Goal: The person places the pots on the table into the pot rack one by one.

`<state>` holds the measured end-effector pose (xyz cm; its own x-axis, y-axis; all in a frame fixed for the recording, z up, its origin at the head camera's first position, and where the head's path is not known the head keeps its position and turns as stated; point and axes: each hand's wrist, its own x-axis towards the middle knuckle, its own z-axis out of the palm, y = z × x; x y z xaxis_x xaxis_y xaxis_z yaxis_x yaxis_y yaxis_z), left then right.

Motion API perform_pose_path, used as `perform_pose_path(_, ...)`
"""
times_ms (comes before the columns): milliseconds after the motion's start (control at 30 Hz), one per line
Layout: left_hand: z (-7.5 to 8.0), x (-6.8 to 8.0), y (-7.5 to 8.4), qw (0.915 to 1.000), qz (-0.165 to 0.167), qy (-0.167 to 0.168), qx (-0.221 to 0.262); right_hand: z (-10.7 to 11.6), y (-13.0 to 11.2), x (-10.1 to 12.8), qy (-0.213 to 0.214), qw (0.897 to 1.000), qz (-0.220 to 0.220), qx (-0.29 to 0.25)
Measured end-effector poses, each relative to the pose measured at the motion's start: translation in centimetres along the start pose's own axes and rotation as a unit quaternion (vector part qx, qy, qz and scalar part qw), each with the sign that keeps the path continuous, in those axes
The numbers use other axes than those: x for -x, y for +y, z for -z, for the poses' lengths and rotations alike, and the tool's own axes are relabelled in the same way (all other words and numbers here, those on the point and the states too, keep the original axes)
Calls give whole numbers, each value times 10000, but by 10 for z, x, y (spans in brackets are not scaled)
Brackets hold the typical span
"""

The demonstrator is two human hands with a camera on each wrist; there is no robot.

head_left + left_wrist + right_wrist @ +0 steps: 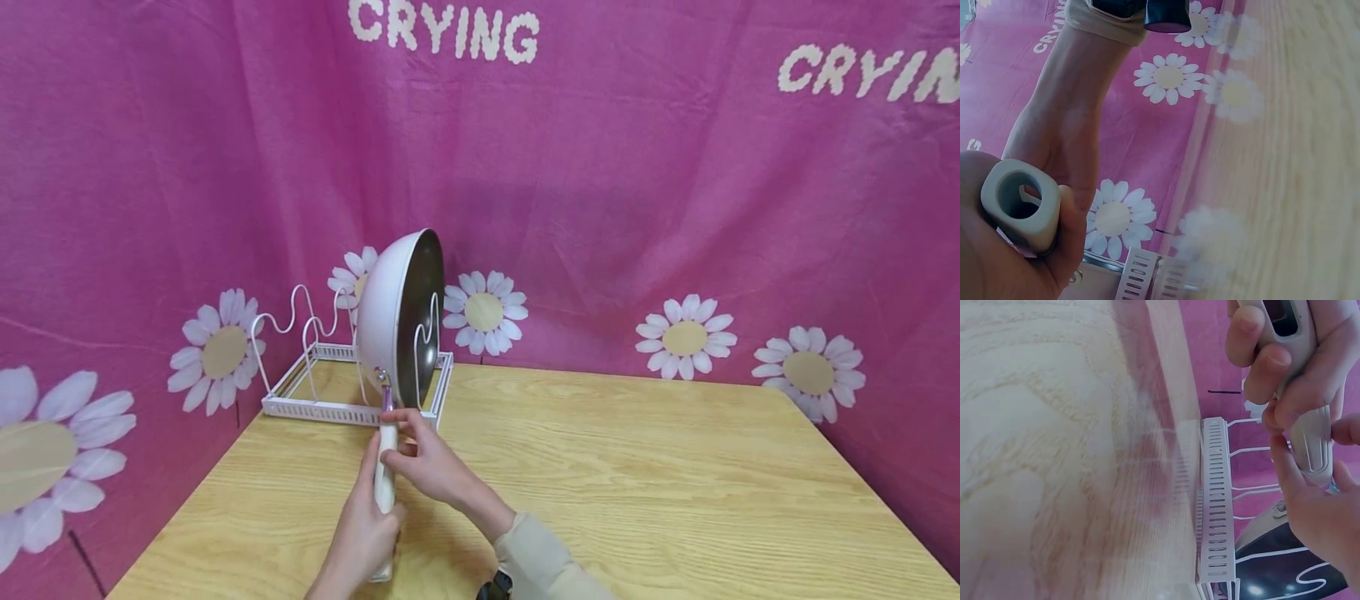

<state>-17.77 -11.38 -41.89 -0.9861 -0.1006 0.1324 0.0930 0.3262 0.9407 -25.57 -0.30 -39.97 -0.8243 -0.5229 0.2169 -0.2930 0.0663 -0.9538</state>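
A frying pan [384, 304], white outside and dark inside, stands on its edge in a white wire rack [322, 411]. Its pale handle [385, 487] points back toward me. My left hand [365, 525] wraps its fingers around that handle; in the left wrist view the hollow handle end [1036, 226] pokes out of the grip. Farther up, close to the pan, my right hand [427, 458] pinches the handle between thumb and fingers. The right wrist view shows both hands on the handle, with the right hand [1325, 519] nearer the pan.
Curved wire dividers [306, 329] rise from the rack to the left of the pan. The rack stands on a wood-grain table [600, 483], near its back left corner. A pink cloth [585, 208] with daisies hangs behind and at the sides.
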Motion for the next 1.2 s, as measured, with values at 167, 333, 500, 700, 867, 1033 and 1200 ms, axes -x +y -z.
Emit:
perform_pose_path(167, -1, -1, -1, 9997, 182, -87, 128, 3, 1, 2, -26, 10000, -30, 35)
perform_pose_path(333, 2, -4, -1, 9996, 181, -169, 122, 7, 1, 7, -75, 9994, 52, 348)
perform_pose_path(500, 8, -7, -2, 9997, 143, -147, -158, 14, 0, 13, -223, 9959, 171, 861)
perform_pose_path(700, 14, -9, -3, 9987, 87, -110, -491, 28, -3, 21, -222, 9924, 222, 1192)
perform_pose_path(867, 19, -8, -2, 9979, 37, -129, -640, 45, -2, 28, -38, 9853, 266, 1689)
perform_pose_path(1033, 22, -8, -1, 9984, -157, -199, -504, 60, -4, 39, 192, 9753, 316, 2176)
perform_pose_path(1200, 28, -7, 0, 9974, -244, -199, -653, 75, -5, 49, 365, 9690, 393, 2411)
